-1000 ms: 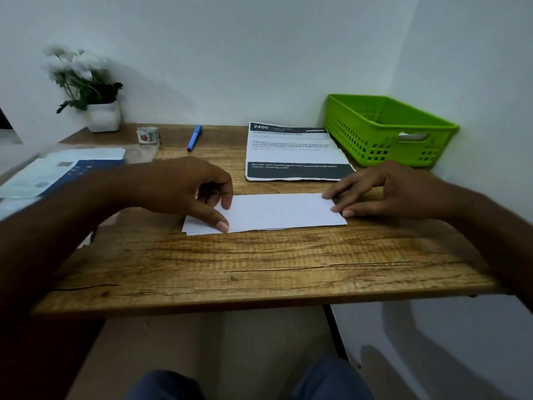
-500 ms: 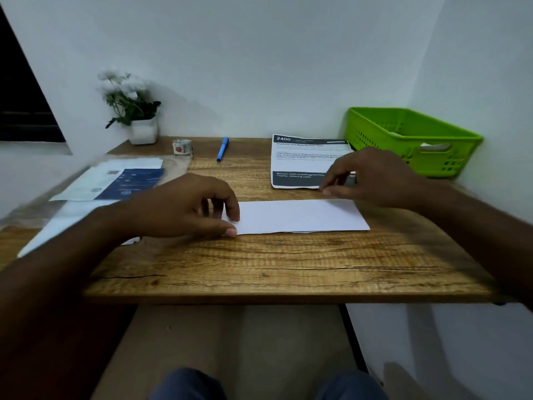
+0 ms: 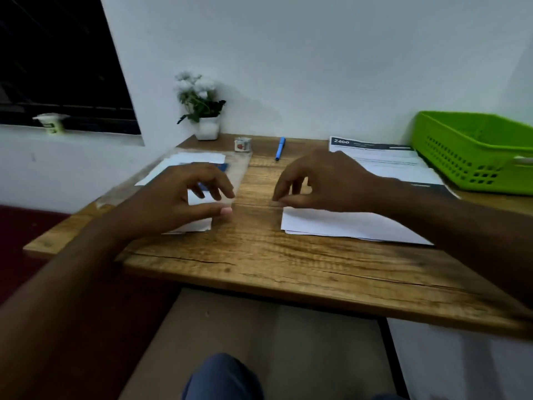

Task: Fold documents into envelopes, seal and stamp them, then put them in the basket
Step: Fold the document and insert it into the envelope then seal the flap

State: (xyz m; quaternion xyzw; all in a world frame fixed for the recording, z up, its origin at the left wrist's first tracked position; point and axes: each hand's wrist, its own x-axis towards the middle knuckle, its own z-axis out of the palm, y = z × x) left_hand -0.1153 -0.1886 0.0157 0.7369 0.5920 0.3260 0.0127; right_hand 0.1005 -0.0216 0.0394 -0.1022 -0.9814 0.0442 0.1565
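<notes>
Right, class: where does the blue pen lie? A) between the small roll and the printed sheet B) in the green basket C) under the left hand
A: the blue pen lies with the small roll on its left and the printed sheet on its right.

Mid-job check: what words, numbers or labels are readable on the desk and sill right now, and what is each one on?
"2400": dark header band of the printed white sheet beside the green plastic basket.
Remaining lines on that sheet: too blurred to read.
White-and-blue papers at left: print blurred, unreadable.
Small roll with a red mark: no legible text.
White cup with a green label on the sill: unreadable.
</notes>
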